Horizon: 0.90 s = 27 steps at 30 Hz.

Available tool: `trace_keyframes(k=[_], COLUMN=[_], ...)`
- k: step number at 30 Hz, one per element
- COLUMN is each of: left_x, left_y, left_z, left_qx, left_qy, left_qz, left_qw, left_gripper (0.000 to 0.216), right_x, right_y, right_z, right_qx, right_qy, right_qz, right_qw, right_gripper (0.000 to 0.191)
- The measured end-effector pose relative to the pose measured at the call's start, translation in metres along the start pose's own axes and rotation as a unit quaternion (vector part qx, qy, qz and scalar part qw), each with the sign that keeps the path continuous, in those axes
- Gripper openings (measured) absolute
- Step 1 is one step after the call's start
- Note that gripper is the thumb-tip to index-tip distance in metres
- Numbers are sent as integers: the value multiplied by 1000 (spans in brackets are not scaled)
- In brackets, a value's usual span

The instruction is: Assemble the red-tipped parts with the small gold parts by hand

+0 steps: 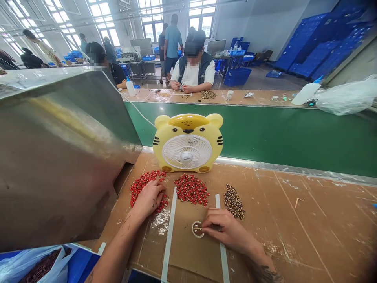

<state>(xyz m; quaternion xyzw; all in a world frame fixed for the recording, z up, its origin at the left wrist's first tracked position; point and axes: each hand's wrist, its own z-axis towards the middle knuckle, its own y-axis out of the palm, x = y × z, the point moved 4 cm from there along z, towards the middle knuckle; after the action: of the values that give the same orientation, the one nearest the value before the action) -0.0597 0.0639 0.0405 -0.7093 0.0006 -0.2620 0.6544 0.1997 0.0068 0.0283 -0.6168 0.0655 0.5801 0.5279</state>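
My left hand (149,196) rests on the left pile of small red pieces (140,184), its fingers curled down among them. Whatever those fingertips grip is hidden. Between the fingers of my right hand (225,228) is a thin light stick (198,228), pinched so that it reaches across a small round white-rimmed dish (193,232). The dish sits on a brown cardboard sheet (188,257) between two pale tape strips. Just beyond it lies a second heap of red pieces with dark and gold ends (191,189). Dark and gold pieces (233,200) lie beyond my right hand.
A yellow animal-faced fan (188,122) stands behind the heaps. A large metal housing (64,157) blocks the left side. Beyond the green belt (265,133), a co-worker (193,70) sits at another bench. Lower left is a plastic bag (53,267) of dark reddish pieces.
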Motion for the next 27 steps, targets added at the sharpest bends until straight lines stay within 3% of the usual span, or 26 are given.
trace_keyframes(k=[6,15,17,20,23,27], left_x=[13,26,25,28,36,49], left_y=[-1,14,13,2,-2,17], left_z=[-2,16,16,12,7,7], left_qx=[-12,-125,-114,-29,18,-33], left_qy=[42,106,112,90,61,1], left_qz=[25,69,34,-105,-308,-553], left_qw=[999,984,986,990,949,832], left_gripper=[19,24,24,23,18,13], right_x=[-2,8,9,7,2,-8], right_y=[3,-2,-3,-3,0,9], right_z=[2,0,-1,-1,1,5], right_qx=[32,28,22,17,26,29], right_qy=[-33,-30,-22,-12,-18,-54], right_qz=[-20,-31,-33,-31,-27,-52], right_qw=[999,999,999,999,999,997], right_gripper=[21,23,23,22,24,25])
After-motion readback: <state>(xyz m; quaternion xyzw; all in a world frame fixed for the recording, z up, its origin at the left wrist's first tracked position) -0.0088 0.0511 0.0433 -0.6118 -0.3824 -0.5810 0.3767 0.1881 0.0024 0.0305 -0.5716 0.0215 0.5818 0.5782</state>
